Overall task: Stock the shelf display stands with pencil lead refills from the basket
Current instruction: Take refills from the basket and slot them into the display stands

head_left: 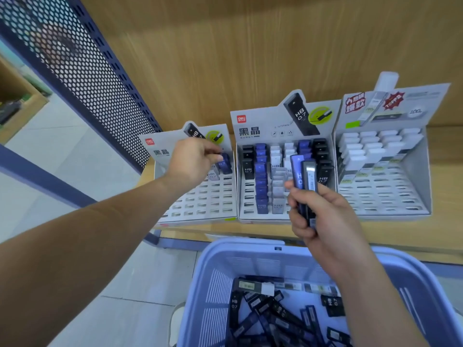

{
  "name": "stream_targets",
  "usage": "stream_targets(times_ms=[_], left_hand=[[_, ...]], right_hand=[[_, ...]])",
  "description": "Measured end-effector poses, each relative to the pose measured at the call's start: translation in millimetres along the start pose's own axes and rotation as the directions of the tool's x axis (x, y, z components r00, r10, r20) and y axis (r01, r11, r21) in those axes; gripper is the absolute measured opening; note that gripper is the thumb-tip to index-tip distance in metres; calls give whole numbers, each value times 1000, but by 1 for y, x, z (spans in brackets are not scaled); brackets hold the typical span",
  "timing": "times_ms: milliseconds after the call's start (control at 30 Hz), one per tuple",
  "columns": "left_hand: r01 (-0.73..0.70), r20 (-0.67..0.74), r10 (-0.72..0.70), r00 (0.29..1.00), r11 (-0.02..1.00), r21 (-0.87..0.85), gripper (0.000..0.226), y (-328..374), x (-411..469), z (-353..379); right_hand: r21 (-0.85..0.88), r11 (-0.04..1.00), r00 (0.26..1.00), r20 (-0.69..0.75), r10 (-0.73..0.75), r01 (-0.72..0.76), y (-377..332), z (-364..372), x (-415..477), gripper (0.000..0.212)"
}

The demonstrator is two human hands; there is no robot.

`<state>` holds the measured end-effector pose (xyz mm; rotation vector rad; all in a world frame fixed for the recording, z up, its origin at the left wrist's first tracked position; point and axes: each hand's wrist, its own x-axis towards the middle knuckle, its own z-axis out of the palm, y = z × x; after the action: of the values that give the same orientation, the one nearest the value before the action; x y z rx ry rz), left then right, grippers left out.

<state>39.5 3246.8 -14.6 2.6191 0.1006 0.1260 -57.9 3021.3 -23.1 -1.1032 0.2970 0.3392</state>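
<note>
Restocking is mid-placement. In the centre-left of the frame the left hand point(193, 162) reaches over the left stand point(200, 201), fingers curled and pinching the top of a blue refill point(226, 164) at a slot in its upper right corner; whether the case is fully seated cannot be told. Most of that stand's slots are bare.

Right of centre, the right hand point(325, 216) grips a small bundle of held refills point(304, 181), at least 2, blue and dark, upright in front of the middle stand point(253, 132). The right stand point(390, 196) holds white cases in its upper rows.

Many loose refills point(273, 316) lie in the basket point(250, 256) at the bottom.

The next move probably calls for releasing the blue case, then taking 1 from the bundle and lining it up with a neighbouring slot.
</note>
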Motion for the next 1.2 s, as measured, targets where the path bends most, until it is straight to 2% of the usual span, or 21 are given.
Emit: stream_targets(times_ms=[133,433,633,767,933,1033,1200], left_hand=[[-26,0,26,1000,999,33,21,1,3,0],[-191,17,193,981,956,223,15,-1,8,4],[-216,87,200,976,941,262,20,-7,5,12],[-181,61,171,983,946,268,28,-3,5,16],[-226,82,211,974,924,309,27,-5,1,16],[-180,76,165,983,945,274,28,-3,-1,16],[-183,77,168,983,932,314,18,6,-4,7]], right_hand=[[-5,1000,1000,4,6,-6,0,-4,-3,15],[-34,999,999,27,21,-20,0,-4,-2,16],[35,998,997,46,59,-61,0,-4,-2,19],[98,992,995,73,67,-74,-1,-2,-4,22],[8,1000,996,82,23,-24,-4,-6,-7,13],[-4,1000,998,59,10,-9,-4,-7,-8,9],[-25,1000,1000,-3,7,-7,-5,-6,-5,13]])
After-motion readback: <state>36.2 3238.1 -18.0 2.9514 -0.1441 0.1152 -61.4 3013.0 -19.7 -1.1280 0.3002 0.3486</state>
